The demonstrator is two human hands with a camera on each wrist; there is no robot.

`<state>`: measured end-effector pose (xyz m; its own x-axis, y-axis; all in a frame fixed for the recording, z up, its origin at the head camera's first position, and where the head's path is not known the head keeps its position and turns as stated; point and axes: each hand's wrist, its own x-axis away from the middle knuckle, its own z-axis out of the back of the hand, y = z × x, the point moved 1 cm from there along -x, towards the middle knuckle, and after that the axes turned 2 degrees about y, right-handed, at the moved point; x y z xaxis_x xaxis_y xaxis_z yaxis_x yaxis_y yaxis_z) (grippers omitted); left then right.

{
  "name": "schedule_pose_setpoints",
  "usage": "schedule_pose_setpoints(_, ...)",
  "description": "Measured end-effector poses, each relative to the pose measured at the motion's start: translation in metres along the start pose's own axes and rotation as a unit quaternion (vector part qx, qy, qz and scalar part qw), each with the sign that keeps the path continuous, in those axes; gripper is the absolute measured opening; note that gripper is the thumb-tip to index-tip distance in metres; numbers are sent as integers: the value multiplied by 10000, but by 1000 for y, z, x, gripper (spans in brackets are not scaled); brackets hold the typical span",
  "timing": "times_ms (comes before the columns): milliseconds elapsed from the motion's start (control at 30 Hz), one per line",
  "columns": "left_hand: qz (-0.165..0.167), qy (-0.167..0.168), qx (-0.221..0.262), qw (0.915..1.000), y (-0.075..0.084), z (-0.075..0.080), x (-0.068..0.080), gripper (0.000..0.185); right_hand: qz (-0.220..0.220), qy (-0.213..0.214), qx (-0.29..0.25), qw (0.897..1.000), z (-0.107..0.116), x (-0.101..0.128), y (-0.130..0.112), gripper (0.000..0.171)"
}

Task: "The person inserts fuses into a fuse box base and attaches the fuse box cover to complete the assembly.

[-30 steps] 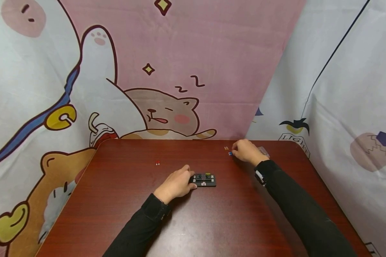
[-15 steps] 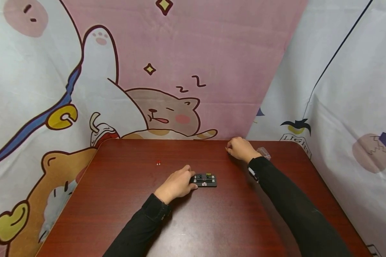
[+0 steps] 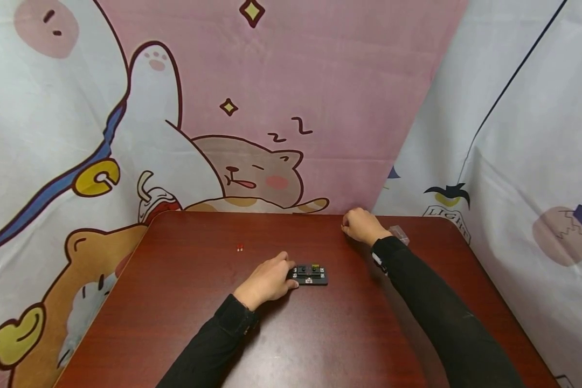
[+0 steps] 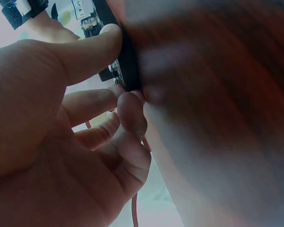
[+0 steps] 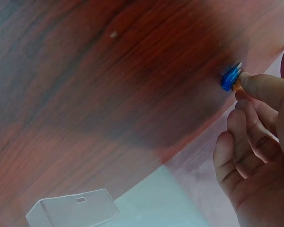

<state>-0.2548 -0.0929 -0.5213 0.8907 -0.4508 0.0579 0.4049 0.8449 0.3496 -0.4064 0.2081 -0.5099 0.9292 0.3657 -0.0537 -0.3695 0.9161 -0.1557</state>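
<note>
Near edge of the table (image 3: 320, 345): only the two black sleeves. Mid-table, left hand (image 3: 267, 280) pinches the left end of the black fuse block (image 3: 311, 274), thumb and curled fingers clamped on it, pinning it flat. Block looks partly populated: one yellowish fuse seated, other slots seem empty, so my read is most of the loading remains. One red fuse (image 3: 240, 247) lies loose, well apart to the left. Far right corner, right hand (image 3: 362, 225) has fingers curled, fingertip touching an orange fuse (image 5: 237, 86) just beside a blue fuse (image 5: 230, 78); not yet lifted. Clear plastic box (image 3: 399, 234) sits behind that wrist.
</note>
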Motion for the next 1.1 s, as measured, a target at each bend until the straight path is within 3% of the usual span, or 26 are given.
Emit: schedule_pose_setpoints(1100, -73, 51, -3, 10000, 1, 3, -1, 51, 445, -316, 220, 9983, 1, -8, -12, 22)
